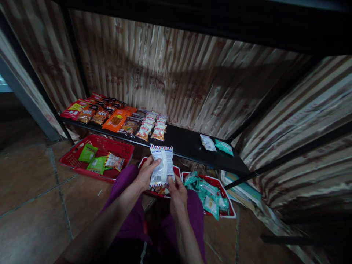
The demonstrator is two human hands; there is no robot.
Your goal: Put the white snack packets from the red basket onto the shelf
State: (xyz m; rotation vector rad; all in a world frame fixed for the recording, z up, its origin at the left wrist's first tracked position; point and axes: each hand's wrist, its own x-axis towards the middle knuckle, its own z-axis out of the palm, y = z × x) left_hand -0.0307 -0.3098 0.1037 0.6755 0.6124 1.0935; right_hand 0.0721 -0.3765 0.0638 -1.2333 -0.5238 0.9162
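Between both hands is a white snack bag [162, 165] with a red-and-blue striped edge, its printed back and barcode facing me. My left hand [147, 172] grips its left side, thumb on top. My right hand [177, 190] pinches the lower right corner. The bag is above a red basket [178, 171] between my knees, mostly hidden by the bag and hands. Just beyond, on a black shelf [184, 141], two short rows of small striped-edge snack bags [158, 131] lie face up.
Orange and red snack packets [118, 119] fill the shelf's left part. A white packet [208, 142] and a teal packet [224, 146] lie at its right. A red basket [78, 150] with green packets stands left; another holds teal packets [209, 194]. Black posts [244, 178] frame the shelf.
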